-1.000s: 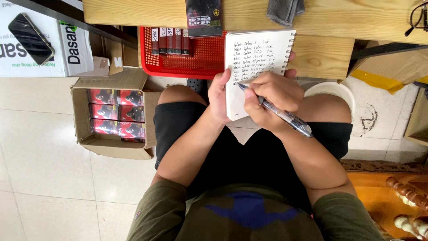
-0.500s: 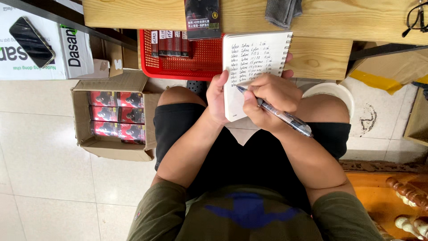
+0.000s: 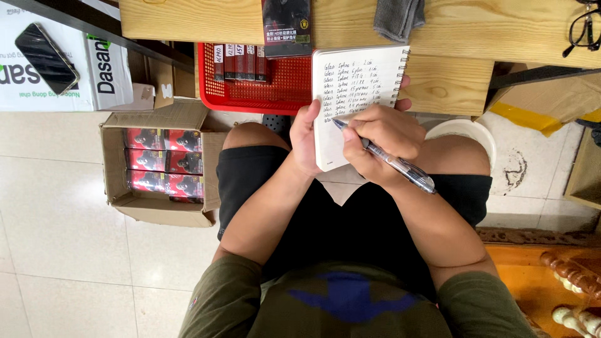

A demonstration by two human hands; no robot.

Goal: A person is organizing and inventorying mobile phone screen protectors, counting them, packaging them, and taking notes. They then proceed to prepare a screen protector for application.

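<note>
The left hand is closed around the left edge of a small spiral-bound notepad, holding it up above the person's lap, near the wooden counter. The right hand grips a pen, its tip touching the written page. Far left of the notepad, a red basket sits under the counter. An open cardboard box of red packages stands on the floor to the left.
</note>
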